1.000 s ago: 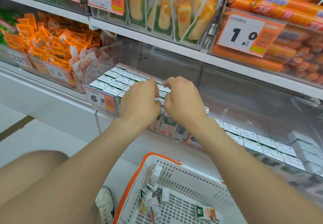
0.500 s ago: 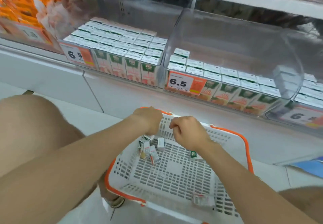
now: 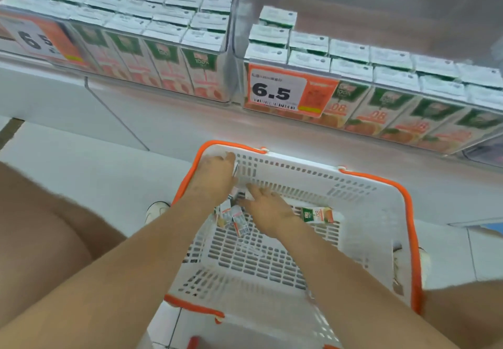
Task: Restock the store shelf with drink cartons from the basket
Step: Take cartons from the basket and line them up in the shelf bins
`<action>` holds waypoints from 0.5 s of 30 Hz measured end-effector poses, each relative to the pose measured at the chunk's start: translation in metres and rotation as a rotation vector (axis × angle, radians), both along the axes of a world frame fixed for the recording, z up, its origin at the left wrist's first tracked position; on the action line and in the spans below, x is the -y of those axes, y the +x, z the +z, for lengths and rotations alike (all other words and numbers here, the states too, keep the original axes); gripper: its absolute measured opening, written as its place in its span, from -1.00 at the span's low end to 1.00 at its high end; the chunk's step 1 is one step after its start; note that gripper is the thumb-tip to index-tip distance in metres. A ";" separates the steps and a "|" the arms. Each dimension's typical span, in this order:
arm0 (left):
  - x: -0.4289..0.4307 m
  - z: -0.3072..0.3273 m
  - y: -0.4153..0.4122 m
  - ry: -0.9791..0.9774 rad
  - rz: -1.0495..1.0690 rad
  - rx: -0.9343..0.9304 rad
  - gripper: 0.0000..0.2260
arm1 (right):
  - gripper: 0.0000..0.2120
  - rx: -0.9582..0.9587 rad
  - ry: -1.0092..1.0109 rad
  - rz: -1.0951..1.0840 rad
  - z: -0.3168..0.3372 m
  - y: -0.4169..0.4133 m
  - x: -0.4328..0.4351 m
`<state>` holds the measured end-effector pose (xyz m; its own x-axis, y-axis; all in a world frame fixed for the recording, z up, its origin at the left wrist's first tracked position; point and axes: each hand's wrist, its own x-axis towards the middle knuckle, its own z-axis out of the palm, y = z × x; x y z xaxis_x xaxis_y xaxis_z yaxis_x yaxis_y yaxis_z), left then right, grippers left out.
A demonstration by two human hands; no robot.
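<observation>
— Where are the drink cartons?
— A few loose cartons [image 3: 234,218] lie heaped in the far left part of the basket [image 3: 353,185], between the two hands. A single carton [image 3: 317,214] lies flat just beside the right wrist.
— And the hands?
— The right hand [image 3: 268,210] is spread, fingers straight, over the heap, gripping nothing. The left hand [image 3: 215,177] reaches into the far left corner; its fingers are hidden, so I cannot tell its hold.
— The shelf?
— Stocked cartons [image 3: 394,76] stand upright in clear bins [image 3: 231,49], behind a price tag [image 3: 283,90].
</observation>
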<state>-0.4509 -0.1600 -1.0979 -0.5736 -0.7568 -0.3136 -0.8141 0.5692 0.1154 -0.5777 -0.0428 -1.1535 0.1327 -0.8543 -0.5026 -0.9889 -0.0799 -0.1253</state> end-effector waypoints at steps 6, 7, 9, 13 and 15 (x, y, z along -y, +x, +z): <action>0.002 -0.008 -0.002 0.033 0.069 -0.042 -0.67 | -0.32 -0.030 0.022 -0.066 -0.013 0.003 0.005; 0.002 -0.008 -0.002 0.046 0.072 -0.056 -0.65 | -0.39 0.001 -0.004 -0.124 -0.016 0.001 0.004; 0.004 -0.005 -0.001 0.091 0.056 -0.099 -0.64 | -0.58 0.144 -0.066 -0.299 -0.021 -0.005 0.002; 0.008 0.005 0.002 0.248 0.082 -0.220 -0.72 | -0.65 0.508 -0.148 -0.660 0.000 -0.021 0.006; 0.010 0.014 0.004 0.362 0.114 -0.281 -0.73 | -0.68 0.614 -0.155 -0.752 0.015 -0.028 0.006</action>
